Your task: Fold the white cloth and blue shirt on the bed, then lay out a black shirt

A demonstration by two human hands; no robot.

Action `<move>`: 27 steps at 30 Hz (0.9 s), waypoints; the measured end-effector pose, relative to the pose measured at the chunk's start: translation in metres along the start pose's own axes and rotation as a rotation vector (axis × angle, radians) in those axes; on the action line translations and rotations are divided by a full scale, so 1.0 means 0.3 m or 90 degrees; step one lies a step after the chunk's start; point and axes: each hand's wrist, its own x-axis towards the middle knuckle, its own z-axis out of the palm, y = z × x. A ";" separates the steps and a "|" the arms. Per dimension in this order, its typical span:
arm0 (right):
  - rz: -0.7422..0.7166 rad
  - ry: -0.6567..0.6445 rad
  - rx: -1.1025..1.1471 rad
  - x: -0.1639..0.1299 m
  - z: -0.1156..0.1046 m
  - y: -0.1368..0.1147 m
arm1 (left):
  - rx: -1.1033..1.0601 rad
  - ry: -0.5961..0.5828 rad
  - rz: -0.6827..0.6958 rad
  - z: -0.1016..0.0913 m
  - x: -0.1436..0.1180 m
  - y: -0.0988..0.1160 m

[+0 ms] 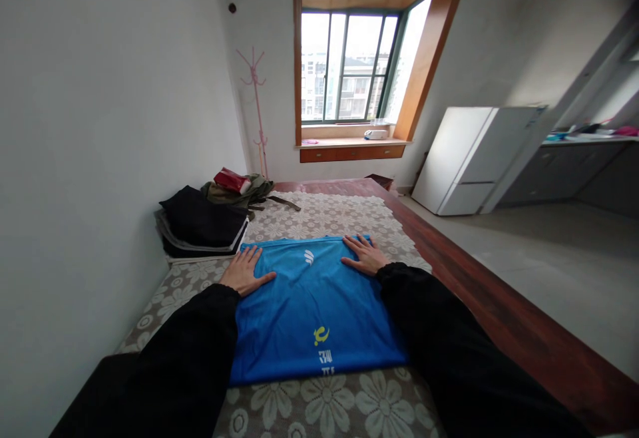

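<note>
The blue shirt (pixel 312 305) lies flat on the lace cloth (pixel 324 215). My left hand (pixel 244 271) and right hand (pixel 364 255) press it with fingers spread, gripping nothing. It looks slippery; pushing toward 12 o'clock could bunch it.

Blue garment lying flat on the table

The blue garment (pixel 312 305) is lying spread and smooth on the flowered lace cloth, folded into a rough rectangle, showing a small white logo, a yellow emblem and white lettering, seemingly partly cut off at its near edge.
</note>
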 end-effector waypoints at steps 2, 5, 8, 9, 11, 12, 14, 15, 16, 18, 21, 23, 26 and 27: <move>-0.001 -0.008 -0.002 0.000 -0.005 -0.001 | 0.006 -0.022 -0.012 -0.015 0.021 0.019; 0.004 -0.025 -0.009 0.005 -0.009 -0.003 | 0.005 -0.022 0.005 -0.015 0.050 0.070; 0.002 -0.062 -0.019 0.018 -0.024 -0.004 | -0.007 -0.019 0.057 0.010 0.060 0.126; 0.001 -0.083 -0.019 0.024 -0.033 -0.006 | -0.011 -0.021 0.066 0.018 0.061 0.139; 0.009 -0.127 -0.017 0.036 -0.059 -0.018 | -0.017 -0.028 0.067 0.027 0.063 0.155; 0.019 -0.145 -0.015 0.040 -0.076 -0.028 | -0.019 -0.033 0.065 0.025 0.064 0.158; 0.041 -0.159 -0.014 0.035 -0.112 -0.056 | -0.021 -0.043 0.060 0.007 0.061 0.160; 0.047 -0.151 -0.014 0.022 -0.131 -0.072 | -0.022 -0.046 0.056 -0.009 0.053 0.161; 0.048 -0.131 -0.012 0.000 -0.149 -0.088 | -0.022 -0.046 0.052 -0.027 0.037 0.163; 0.034 -0.067 -0.003 -0.080 -0.178 -0.119 | -0.024 -0.040 0.055 -0.064 -0.029 0.168; -0.037 0.020 0.018 -0.288 -0.178 -0.158 | -0.034 -0.022 0.124 -0.095 -0.218 0.164; -0.096 0.039 0.025 -0.461 -0.143 -0.171 | -0.037 0.024 0.196 -0.087 -0.376 0.147; -0.094 0.031 0.032 -0.698 -0.075 -0.167 | -0.015 0.040 0.147 -0.054 -0.584 0.108; -0.084 0.026 0.040 -0.760 -0.058 -0.160 | -0.010 0.041 0.120 -0.045 -0.636 0.094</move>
